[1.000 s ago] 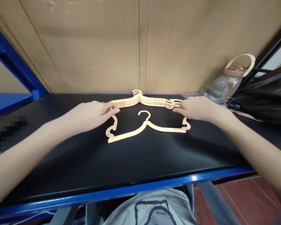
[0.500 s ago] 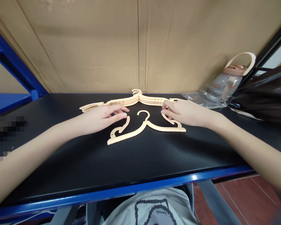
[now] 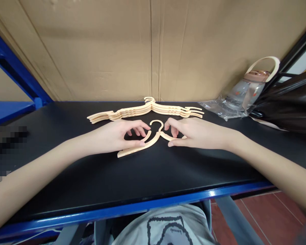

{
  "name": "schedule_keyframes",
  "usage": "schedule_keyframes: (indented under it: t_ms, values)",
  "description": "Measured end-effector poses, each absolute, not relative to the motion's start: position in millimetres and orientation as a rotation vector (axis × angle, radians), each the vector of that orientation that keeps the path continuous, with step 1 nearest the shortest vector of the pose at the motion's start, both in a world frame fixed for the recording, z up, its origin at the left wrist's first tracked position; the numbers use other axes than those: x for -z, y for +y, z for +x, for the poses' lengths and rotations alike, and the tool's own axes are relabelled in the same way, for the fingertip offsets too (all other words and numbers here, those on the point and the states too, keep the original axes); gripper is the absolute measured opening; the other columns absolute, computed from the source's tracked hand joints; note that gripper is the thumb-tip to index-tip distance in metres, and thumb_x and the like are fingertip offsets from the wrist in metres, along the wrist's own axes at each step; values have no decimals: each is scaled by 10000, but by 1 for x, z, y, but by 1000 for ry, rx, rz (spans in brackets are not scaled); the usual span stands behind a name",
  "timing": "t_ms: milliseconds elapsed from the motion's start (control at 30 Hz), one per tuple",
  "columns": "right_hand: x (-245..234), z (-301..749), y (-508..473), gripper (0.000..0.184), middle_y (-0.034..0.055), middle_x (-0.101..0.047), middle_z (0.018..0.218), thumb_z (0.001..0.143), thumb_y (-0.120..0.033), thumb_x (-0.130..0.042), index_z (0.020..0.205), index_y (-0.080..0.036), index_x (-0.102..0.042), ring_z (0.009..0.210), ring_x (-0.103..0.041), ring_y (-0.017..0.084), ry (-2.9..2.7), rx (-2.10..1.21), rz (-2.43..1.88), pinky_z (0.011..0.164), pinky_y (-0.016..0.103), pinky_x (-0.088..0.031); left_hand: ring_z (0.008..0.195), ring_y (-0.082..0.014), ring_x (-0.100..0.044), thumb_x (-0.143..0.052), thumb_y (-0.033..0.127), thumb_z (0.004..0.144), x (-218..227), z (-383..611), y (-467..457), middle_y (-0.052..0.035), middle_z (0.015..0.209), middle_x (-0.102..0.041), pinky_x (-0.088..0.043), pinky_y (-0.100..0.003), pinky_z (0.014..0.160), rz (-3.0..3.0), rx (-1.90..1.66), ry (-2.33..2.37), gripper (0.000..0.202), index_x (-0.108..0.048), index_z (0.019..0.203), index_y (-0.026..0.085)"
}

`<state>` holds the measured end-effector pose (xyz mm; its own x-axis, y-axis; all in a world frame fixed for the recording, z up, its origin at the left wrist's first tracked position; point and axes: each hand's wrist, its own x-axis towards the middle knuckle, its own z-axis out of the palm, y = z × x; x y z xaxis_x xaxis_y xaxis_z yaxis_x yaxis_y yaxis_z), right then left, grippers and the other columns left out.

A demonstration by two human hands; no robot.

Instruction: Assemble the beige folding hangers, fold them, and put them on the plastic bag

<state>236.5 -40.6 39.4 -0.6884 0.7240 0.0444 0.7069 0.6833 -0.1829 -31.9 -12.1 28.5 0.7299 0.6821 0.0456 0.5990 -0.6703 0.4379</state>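
A single cream plastic hanger (image 3: pixel 153 135) lies on the black table top (image 3: pixel 142 177), its hook pointing away from me. My left hand (image 3: pixel 119 136) grips the hanger's left arm between thumb and curled fingers, folding its end piece inward. My right hand (image 3: pixel 191 133) grips the right arm the same way, and that arm is mostly hidden under the fingers. Behind the hands lies a flat stack of several matching hangers (image 3: pixel 145 111), untouched.
A cardboard wall (image 3: pixel 153 51) closes the back of the table. At the right stand a clear water jug with a cream handle (image 3: pixel 250 86), crumpled clear plastic (image 3: pixel 219 105) and a black bag (image 3: pixel 288 105). A blue frame (image 3: pixel 17 78) rises on the left, and the blue table edge (image 3: pixel 148 204) runs along the front.
Both hands moved inward from the hanger's outer ends toward its hook, swinging the hinged end pieces in. The stack behind is left uncovered.
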Motion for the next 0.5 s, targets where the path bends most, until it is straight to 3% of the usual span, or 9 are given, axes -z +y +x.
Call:
schedule_keyframes:
  t_ms: [200, 500]
  values:
    - [-41, 233, -45, 287, 19, -681, 892, 863, -319, -614, 1102, -214, -495, 737, -604, 162, -2800, -261, -1155, 594, 235, -357, 940, -193, -645, -639, 501, 804, -25, -27, -19, -16, 1061, -687, -522, -288, 767, 2620, -266, 989, 507, -566, 1256, 284]
    - [-42, 233, -49, 238, 26, -660, 920, 846, -148, -522, 1069, -222, -483, 758, -579, 162, -2860, -273, -1069, 612, 242, -358, 865, -162, -652, -601, 299, 813, -28, -25, -23, 9, 1045, -683, -518, -251, 716, 2621, -223, 915, 440, -569, 1252, 308]
